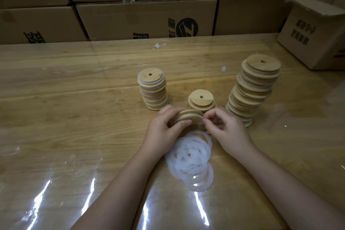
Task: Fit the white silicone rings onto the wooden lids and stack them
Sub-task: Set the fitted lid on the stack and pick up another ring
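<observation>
My left hand (164,129) grips a round wooden lid (188,115) held on edge above the table. My right hand (224,129) pinches a white silicone ring (198,117) at the lid's right rim. A loose pile of white silicone rings (190,158) lies on the table just below both hands. A stack of lids with rings on them (153,91) stands behind my left hand. A short stack of bare lids (201,101) sits right behind the held lid. A tall leaning stack of bare lids (252,87) rises to the right.
The wooden table (74,99) is covered with a glossy clear sheet. Stacked cardboard boxes (145,17) line the far edge. An open cardboard box (315,31) stands on the table at the back right. A small white scrap (224,68) lies behind the stacks.
</observation>
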Demonstrator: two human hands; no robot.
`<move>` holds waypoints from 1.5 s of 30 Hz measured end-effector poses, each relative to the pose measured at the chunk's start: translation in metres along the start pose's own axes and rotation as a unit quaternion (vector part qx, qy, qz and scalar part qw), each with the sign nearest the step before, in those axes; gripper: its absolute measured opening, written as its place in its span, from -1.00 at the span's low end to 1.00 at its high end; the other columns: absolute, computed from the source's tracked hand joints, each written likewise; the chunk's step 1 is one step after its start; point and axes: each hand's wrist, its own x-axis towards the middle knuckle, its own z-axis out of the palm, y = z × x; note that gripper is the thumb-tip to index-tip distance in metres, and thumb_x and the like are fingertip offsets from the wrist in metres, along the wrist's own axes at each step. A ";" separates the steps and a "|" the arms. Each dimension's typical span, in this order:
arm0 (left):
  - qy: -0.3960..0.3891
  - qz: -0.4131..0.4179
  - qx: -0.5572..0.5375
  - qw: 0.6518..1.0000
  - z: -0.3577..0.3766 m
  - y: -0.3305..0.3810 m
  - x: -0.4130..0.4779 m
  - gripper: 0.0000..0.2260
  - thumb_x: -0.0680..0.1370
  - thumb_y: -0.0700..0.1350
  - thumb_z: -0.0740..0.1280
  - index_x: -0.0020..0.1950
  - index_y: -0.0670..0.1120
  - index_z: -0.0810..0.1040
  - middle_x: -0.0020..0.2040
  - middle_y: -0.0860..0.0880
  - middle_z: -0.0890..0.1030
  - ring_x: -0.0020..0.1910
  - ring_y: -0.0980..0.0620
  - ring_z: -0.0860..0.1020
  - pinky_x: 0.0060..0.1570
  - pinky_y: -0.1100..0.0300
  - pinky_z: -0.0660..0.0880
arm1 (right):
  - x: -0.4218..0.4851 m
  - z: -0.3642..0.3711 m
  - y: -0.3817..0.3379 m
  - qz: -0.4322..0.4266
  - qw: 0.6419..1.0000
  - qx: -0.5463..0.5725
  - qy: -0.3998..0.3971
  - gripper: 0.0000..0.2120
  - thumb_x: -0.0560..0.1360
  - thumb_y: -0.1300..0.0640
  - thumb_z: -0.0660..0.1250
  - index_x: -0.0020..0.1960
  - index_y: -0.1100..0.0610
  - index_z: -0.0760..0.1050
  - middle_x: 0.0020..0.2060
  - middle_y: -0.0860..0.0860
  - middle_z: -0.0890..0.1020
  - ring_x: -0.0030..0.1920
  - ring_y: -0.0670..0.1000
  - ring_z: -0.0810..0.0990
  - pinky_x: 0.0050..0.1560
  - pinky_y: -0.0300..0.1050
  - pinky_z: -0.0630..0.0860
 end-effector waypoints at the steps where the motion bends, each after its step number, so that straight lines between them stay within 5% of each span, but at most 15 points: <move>1: -0.001 0.001 -0.002 1.000 0.000 0.000 0.000 -0.80 0.44 -0.15 0.45 0.05 -0.07 0.64 -0.17 -0.06 0.56 -0.26 0.14 0.44 -0.21 0.37 0.35 | 0.000 0.000 0.000 -0.002 1.000 0.002 0.002 -0.94 0.44 0.33 0.36 -0.15 0.20 0.55 -0.24 -0.07 0.54 -0.22 -0.02 0.57 -0.21 0.05 0.59; 9: 0.000 0.015 0.001 1.000 0.001 0.000 0.000 -0.79 0.44 -0.17 0.46 0.05 -0.03 0.63 -0.19 0.00 0.54 -0.29 0.18 0.41 -0.23 0.42 0.33 | -0.001 -0.001 -0.001 -0.020 1.000 0.009 0.014 -0.94 0.45 0.31 0.36 -0.16 0.19 0.57 -0.24 -0.09 0.53 -0.24 -0.05 0.53 -0.26 0.08 0.56; 15: 0.023 0.009 0.022 0.999 0.003 0.000 -0.001 -0.76 0.41 -0.20 0.48 0.04 0.03 0.63 -0.09 0.05 0.50 -0.35 0.21 0.42 -0.27 0.46 0.33 | -0.001 -0.003 -0.001 -0.059 0.998 0.013 0.036 -0.94 0.47 0.22 0.34 -0.15 0.09 0.55 -0.23 -0.09 0.53 -0.28 -0.03 0.52 -0.28 -0.04 0.51; 22: 0.025 -0.002 0.005 1.000 0.001 0.006 -0.001 -0.75 0.39 -0.15 0.50 0.02 0.07 0.62 -0.22 0.03 0.48 -0.28 0.12 0.45 -0.25 0.42 0.36 | -0.001 -0.001 0.001 -0.054 0.997 0.016 0.044 -0.95 0.47 0.15 0.31 -0.15 0.03 0.52 -0.21 -0.11 0.52 -0.30 -0.06 0.51 -0.29 -0.22 0.44; 32: 0.019 -0.048 -0.010 0.999 0.000 0.008 0.000 -0.79 0.40 -0.16 0.49 0.01 0.00 0.67 -0.25 0.10 0.50 -0.27 0.18 0.43 -0.19 0.41 0.36 | 0.001 0.001 0.003 0.008 0.999 0.036 0.027 -0.88 0.49 0.28 0.31 -0.16 0.09 0.52 -0.24 -0.05 0.51 -0.24 0.02 0.50 -0.24 0.04 0.52; 45: 0.023 -0.093 -0.037 0.995 0.000 -0.001 0.002 -0.82 0.40 -0.13 0.49 -0.06 0.11 0.63 -0.21 0.05 0.56 -0.29 0.23 0.43 -0.21 0.44 0.35 | 0.002 0.000 0.000 0.043 0.999 0.008 0.003 -0.93 0.49 0.28 0.31 -0.14 0.17 0.52 -0.25 -0.09 0.51 -0.24 -0.04 0.51 -0.21 -0.03 0.52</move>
